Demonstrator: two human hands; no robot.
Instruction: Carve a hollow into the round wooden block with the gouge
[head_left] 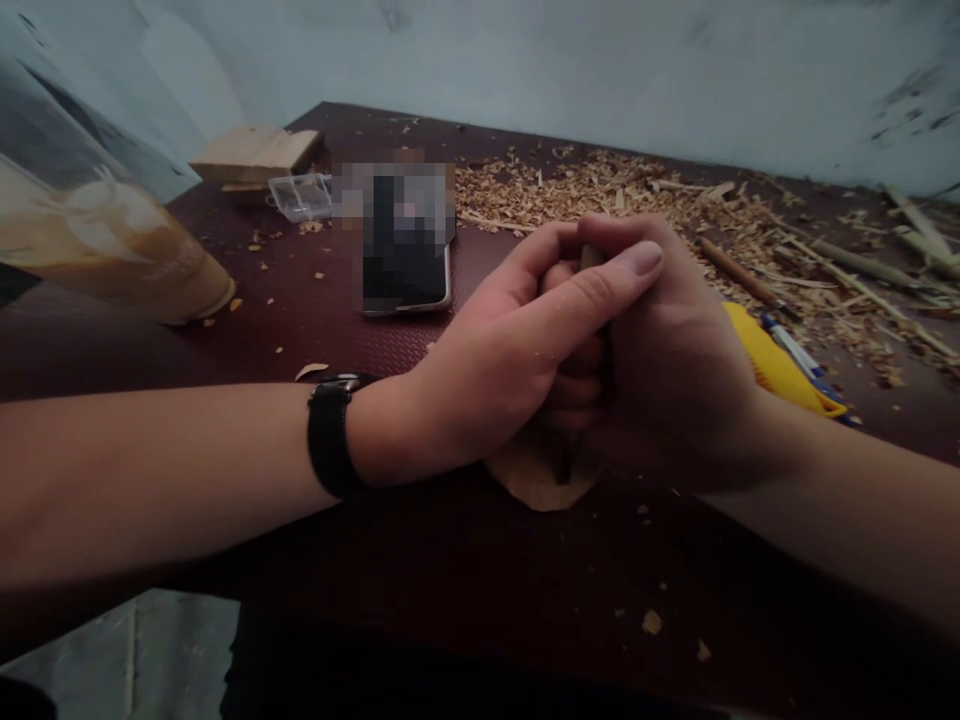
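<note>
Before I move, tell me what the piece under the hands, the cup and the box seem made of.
Piece: probably wood, matte; tan with a cut-looking edge.
Cup: likely plastic, clear, glossy; the drink shows through.
Box: apparently clear plastic, shiny; light glints along its edges.

A broad black band (328, 440) circles the left wrist (373, 428) toward eight o'clock. Silvery metal (348, 383) shows at its one o'clock edge. Both forearms (187, 470) are bare.

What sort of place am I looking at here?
Probably a woodcarving workspace: pale tan wood shavings are strewn over the dark red table, light rectangular wooden blocks sit at its far left, and a pale wooden piece with a rounded edge lies nearer the front.
</note>
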